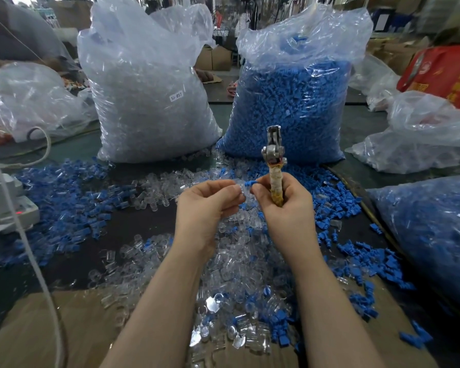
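My left hand (210, 200) pinches a small clear plastic piece (241, 187) at its fingertips. My right hand (284, 200) grips the tape-wrapped handle of a metal plier-like tool (274, 152), whose jaws point up and away. The same hand's thumb and forefinger pinch a small blue plastic piece (250, 183). The blue piece meets the clear piece between the two hands. Both hands hover above a heap of loose clear pieces (231, 264) and blue pieces (64, 197) on the dark table.
A tall bag of clear parts (149, 96) and a tall bag of blue parts (292, 107) stand behind the hands. Another blue-filled bag (433, 232) lies right. A white cable (29, 248), a white device (8, 205) and crumpled bags (29, 99) sit left. A red bag (444, 73) stands far right.
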Demonstrator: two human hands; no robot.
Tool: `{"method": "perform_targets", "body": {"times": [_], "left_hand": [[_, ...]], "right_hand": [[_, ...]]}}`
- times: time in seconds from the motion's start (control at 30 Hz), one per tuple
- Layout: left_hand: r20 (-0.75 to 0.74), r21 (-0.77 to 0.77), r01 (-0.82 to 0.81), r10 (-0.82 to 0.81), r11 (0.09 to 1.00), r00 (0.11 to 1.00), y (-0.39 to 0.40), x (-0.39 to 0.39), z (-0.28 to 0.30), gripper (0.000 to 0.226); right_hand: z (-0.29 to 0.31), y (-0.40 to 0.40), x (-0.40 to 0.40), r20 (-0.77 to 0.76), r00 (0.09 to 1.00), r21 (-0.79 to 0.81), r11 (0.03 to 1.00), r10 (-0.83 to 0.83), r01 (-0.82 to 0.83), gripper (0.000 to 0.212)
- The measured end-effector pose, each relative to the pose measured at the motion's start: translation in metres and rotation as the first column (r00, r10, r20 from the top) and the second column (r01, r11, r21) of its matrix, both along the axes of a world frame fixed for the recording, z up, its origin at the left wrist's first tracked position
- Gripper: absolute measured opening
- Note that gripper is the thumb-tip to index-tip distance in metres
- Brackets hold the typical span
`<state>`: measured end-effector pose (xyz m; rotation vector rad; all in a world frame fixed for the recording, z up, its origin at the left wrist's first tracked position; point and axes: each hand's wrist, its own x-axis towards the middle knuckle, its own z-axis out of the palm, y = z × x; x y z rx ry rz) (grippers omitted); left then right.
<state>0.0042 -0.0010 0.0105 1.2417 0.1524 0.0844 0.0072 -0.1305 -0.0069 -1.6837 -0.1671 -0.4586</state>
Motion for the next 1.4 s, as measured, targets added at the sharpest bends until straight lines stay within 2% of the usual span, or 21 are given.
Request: {"method": "perform_targets", "body": {"times": [0.43, 0.6, 0.77, 1.0, 1.07, 1.27, 1.4], "left_hand": [[0.061, 0.032, 0.061, -0.063, 0.998, 0.996, -0.006, -0.004, 0.002, 0.007], [0.127, 0.153, -0.024, 0.005, 0.988, 0.992, -0.009, -0.004, 0.002, 0.007], [0.192, 0.321, -0.116, 0.055, 0.940, 0.980, -0.009, -0.001, -0.002, 0.009], [0.244, 0.444, -0.224, 0.124, 0.867, 0.962, -0.009, 0.000, -0.005, 0.014], [0.246, 0.436, -0.231, 0.132, 0.870, 0.960, -0.007, 0.001, -0.004, 0.013], [0.223, 0.227, -0.162, 0.110, 0.960, 0.968, -0.001, 0.001, -0.002, 0.008], [0.250, 0.189, -0.165, 0.116, 0.968, 0.961, 0.003, 0.002, -0.001, 0.005]], "right_hand": [[-0.004, 0.002, 0.001, 0.016, 0.995, -0.020, 0.995, -0.095, 0.096, 0.013], [-0.004, 0.002, 0.002, 0.000, 0.995, -0.067, 0.993, -0.096, 0.096, 0.013], [-0.004, 0.001, 0.001, -0.004, 0.998, -0.108, 0.993, -0.059, 0.058, 0.009], [-0.002, -0.001, 0.000, -0.080, 0.995, -0.080, 0.994, 0.062, -0.069, 0.006], [-0.001, -0.004, 0.000, -0.117, 0.987, -0.070, 0.991, 0.106, -0.115, 0.010], [-0.001, -0.021, 0.001, -0.260, 0.950, -0.172, 0.960, 0.173, -0.222, 0.010], [0.000, -0.025, -0.001, -0.305, 0.932, -0.241, 0.931, 0.194, -0.273, 0.010]]}}
